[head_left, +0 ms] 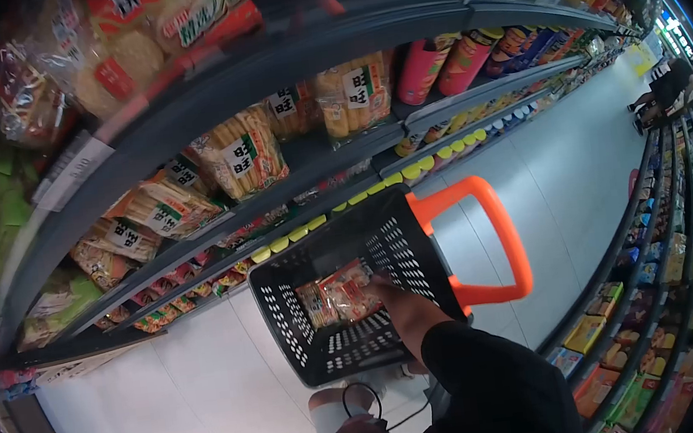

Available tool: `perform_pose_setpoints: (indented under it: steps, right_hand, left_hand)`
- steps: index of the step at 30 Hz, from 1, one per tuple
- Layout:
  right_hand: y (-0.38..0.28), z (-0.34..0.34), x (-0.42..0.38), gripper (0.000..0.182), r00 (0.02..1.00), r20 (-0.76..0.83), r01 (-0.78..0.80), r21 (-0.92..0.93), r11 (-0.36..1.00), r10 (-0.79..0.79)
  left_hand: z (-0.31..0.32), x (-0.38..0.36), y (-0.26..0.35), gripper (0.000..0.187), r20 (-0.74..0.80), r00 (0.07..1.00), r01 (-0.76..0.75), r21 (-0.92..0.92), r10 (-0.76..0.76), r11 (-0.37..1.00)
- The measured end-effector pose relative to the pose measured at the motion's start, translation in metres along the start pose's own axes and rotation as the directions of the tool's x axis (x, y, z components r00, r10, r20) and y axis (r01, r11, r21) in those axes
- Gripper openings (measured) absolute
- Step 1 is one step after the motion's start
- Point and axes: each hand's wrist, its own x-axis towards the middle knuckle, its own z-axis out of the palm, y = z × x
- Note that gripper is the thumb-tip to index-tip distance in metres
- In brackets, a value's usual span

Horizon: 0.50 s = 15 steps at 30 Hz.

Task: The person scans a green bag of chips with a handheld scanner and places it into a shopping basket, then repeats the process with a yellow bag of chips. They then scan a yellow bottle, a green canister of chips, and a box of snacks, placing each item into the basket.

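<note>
My right hand (385, 291) reaches down into a black shopping basket (283, 262) with round holes in its walls and an orange handle (513, 240). Its fingers are closed on the edge of a clear, red-printed snack bag (351, 291) low in the basket. Beside that bag, to the left, lies another packaged snack (315, 304), touching or nearly touching it. The bag and the dim light partly hide my fingertips. My left hand cannot be made out in the view.
A shelf (419, 24) on the left bears bagged rice crackers (241, 156) and pink canisters (470, 61). Packaged goods (586, 332) line another shelf on the right. A tiled aisle floor (521, 175) runs between them. A person (666, 94) is far down the aisle.
</note>
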Motion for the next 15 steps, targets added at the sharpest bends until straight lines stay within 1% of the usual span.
perform_pose_setpoints:
  steps: [1,3,4,7,10,13,14,15]
  right_hand:
    - [0.003,0.009,0.01,0.117,0.997,-0.029,-0.078,-0.093,0.993,0.076]
    - [-0.015,0.014,0.019,0.127,0.972,-0.115,-0.23,-0.26,0.938,0.206]
    - [-0.025,0.019,0.021,0.136,0.938,-0.102,-0.345,-0.206,0.916,0.331]
    - [-0.021,0.049,0.03,0.131,0.934,-0.295,-0.273,-0.231,0.934,0.201]
    - [-0.042,0.052,0.003,0.129,0.944,-0.255,-0.296,-0.373,0.879,0.21]
    - [-0.023,0.075,0.007,0.131,0.972,-0.227,-0.171,-0.491,0.854,0.064]
    - [-0.026,0.077,0.009,0.134,0.957,-0.242,-0.258,-0.449,0.856,0.161]
    - [-0.017,0.082,0.013,0.134,0.957,-0.231,-0.253,-0.355,0.9,0.177]
  left_hand:
    - [-0.004,0.005,-0.006,0.039,0.005,1.0,0.004,-0.001,-0.004,1.0]
    - [-0.011,0.015,-0.02,0.039,0.01,1.0,0.013,-0.011,-0.013,1.0]
    - [-0.015,0.019,-0.025,0.039,0.012,1.0,0.021,-0.017,-0.021,1.0]
    - [-0.022,0.028,-0.042,0.039,0.017,0.999,0.044,-0.029,-0.044,0.999]
    - [-0.027,0.036,-0.051,0.038,0.02,0.998,0.061,-0.045,-0.061,0.997]
    - [-0.025,0.038,-0.058,0.038,0.017,0.997,0.072,-0.054,-0.071,0.996]
    - [-0.026,0.038,-0.058,0.038,0.018,0.997,0.079,-0.055,-0.079,0.995]
    - [-0.027,0.036,-0.056,0.038,0.017,0.996,0.085,-0.055,-0.085,0.995]
